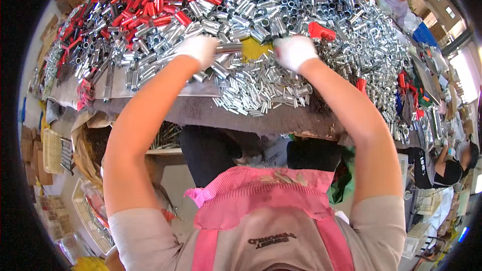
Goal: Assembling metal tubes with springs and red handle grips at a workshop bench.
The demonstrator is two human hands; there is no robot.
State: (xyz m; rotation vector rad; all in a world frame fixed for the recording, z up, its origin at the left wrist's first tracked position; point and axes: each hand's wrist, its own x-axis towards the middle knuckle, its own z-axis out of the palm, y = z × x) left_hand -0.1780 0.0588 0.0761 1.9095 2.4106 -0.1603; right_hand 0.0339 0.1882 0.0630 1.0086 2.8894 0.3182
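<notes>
My left hand (200,50), in a white glove, is closed at one end of a shiny metal tube (229,47) lying sideways. Motion smears its fingers somewhat. A flat yellow patch (256,49) of unclear kind shows between my hands, at the tube's other end. My right hand (296,52), also white-gloved, is just right of that patch. Blur hides whether its fingers hold anything. Both hands are over a big heap of chromed sockets and tubes (241,12). Small thin metal pins (258,88) are piled nearer to me, below my hands.
Red-coated metal parts (155,0) cover the heap's far left. A red plastic piece (321,31) sits beyond my right hand. The table's cloth-covered front edge (201,113) runs before me. Other people are at the far right (394,0) and right (449,168). Plastic crates (52,150) stand left.
</notes>
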